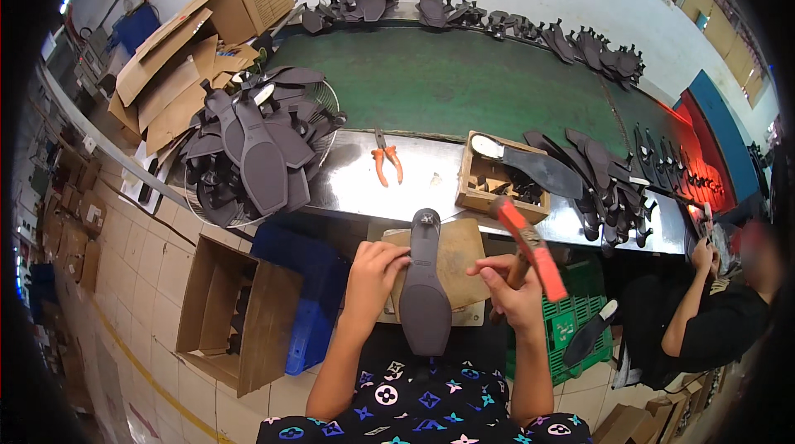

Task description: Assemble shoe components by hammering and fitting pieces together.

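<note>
A dark grey shoe sole with a heel (426, 295) lies bottom up in front of me, its heel end pointing away, over a worn brown board (465, 255). My left hand (375, 277) is closed, its pinched fingertips at the left edge of the sole's narrow part. In my right hand (515, 293) is a hammer (530, 245) with a red head and a wooden handle. That hammer is raised to the right of the sole, apart from it. The right thumb and forefinger come close together near the board.
Pliers (387, 161) with orange handles and a wooden box (503, 183) of small dark parts lie on the metal bench. A wire basket (330, 117) piled with soles stands left, a green conveyor belt (397, 71) behind. Below are a cardboard box (199, 303) and a green crate (571, 320). A co-worker (712, 311) sits right.
</note>
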Demonstrator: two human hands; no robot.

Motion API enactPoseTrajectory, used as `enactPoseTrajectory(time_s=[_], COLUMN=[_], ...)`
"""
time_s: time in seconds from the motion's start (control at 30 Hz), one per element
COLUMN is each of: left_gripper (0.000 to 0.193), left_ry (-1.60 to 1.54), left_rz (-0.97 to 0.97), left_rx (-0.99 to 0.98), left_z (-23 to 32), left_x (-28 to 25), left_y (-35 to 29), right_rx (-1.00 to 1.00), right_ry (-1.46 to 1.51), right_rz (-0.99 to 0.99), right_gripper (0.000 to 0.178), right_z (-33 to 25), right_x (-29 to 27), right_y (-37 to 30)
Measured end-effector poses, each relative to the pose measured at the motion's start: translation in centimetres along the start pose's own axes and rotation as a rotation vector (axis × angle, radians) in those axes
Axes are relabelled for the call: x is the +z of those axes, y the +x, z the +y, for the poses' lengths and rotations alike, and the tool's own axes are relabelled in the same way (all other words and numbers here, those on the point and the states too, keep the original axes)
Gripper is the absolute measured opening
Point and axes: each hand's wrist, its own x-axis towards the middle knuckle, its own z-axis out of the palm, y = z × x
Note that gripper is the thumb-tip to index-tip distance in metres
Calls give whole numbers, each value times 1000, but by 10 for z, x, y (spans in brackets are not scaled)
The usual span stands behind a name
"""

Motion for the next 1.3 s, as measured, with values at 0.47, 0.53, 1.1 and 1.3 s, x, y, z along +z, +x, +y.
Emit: enactPoseTrajectory(time_s=[0.47,0.53,1.1,1.3], left_gripper=[15,14,44,31], left_ry=[-1742,-1783,43,-250], left_rz=[-133,-218,205,-100], left_rx=[-894,-939,-53,-47], left_z=[105,111,16,-20], left_x=[-29,-33,35,37], left_y=[-37,-39,24,45], right_rx=[-77,-94,-281,-178], right_ry=[70,149,158,-87], right_rz=[-168,-190,83,-50], right_gripper=[33,31,16,21], right_z=[-39,-39,2,-4], right_x=[21,23,10,0], right_y=[-37,-39,15,46])
